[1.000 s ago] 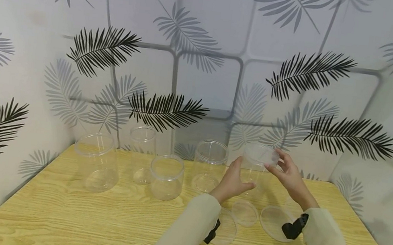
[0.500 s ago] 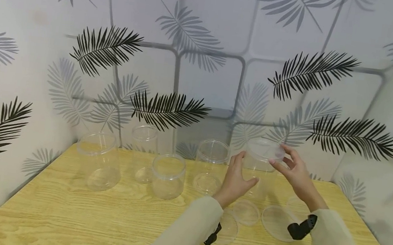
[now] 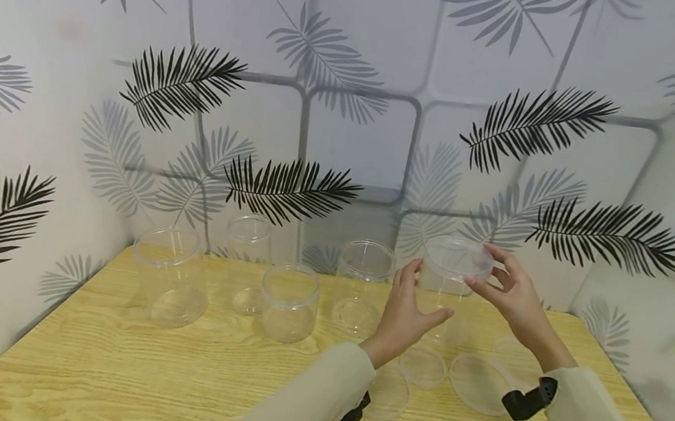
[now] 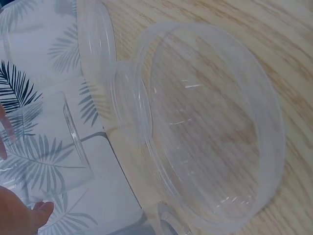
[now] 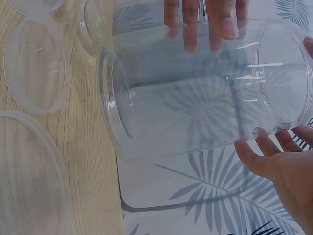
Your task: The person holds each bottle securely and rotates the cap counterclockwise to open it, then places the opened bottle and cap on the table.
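Observation:
In the head view, a tall clear plastic jar [image 3: 445, 296] stands at the back right. My right hand [image 3: 508, 303] grips its rim from the right, thumb in front and fingers behind. Around its left side curves my left hand [image 3: 402, 322], thumb forward. Through the jar wall [image 5: 181, 107] in the right wrist view, the left fingers [image 5: 190, 39] show. The jar's top looks whiter than the other rims; whether a lid sits there I cannot tell. Several clear round lids lie in front, including a large lid [image 3: 477, 385] and a smaller lid [image 3: 422, 367].
Left of the hands stand several clear jars: a tall jar [image 3: 361, 286], a short jar [image 3: 289, 306], a narrow jar [image 3: 246, 266] and a wide jar [image 3: 170, 278]. They rest on a wooden table [image 3: 136, 382] against a leaf-patterned wall [image 3: 351, 143].
The right hand and the jar's top have shifted slightly to the right. The left hand stays beside the jar, its thumb a little further right. The other jars and the lids stay put.

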{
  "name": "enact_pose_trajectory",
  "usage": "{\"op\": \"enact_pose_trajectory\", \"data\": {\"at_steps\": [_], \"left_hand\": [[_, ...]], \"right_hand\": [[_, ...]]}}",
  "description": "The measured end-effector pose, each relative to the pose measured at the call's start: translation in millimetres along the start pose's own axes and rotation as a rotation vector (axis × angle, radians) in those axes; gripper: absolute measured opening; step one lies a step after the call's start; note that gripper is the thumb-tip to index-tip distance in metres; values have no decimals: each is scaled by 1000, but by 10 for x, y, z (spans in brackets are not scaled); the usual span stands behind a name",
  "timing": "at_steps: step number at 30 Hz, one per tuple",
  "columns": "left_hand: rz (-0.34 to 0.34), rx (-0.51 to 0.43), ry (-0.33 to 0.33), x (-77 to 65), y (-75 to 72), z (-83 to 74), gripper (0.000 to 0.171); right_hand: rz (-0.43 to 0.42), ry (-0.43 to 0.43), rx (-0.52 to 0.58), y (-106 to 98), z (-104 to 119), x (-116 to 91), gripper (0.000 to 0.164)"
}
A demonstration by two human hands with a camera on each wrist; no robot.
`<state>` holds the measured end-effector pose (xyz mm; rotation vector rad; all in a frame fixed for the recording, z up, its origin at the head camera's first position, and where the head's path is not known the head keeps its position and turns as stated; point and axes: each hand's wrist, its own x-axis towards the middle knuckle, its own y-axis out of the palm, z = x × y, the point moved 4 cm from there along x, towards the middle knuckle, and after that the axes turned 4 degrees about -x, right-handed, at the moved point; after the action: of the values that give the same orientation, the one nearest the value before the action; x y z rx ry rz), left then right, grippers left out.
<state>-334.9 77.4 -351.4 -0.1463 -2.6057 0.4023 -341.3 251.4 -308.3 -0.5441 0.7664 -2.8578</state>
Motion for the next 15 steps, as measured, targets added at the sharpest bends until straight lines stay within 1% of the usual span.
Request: {"op": "enact_pose_trajectory", "data": {"at_steps": [4, 11, 15], "left_hand": [[32, -2, -2, -44, -65, -19, 84], [84, -8, 35, -119, -196, -40, 86], [100, -15, 37, -166, -277, -38, 86]], "right_hand": [[16, -22, -1, 15, 40, -27, 72], [74, -64, 11, 82, 126, -81, 72], [100, -72, 34, 149, 178, -98, 75]]}}
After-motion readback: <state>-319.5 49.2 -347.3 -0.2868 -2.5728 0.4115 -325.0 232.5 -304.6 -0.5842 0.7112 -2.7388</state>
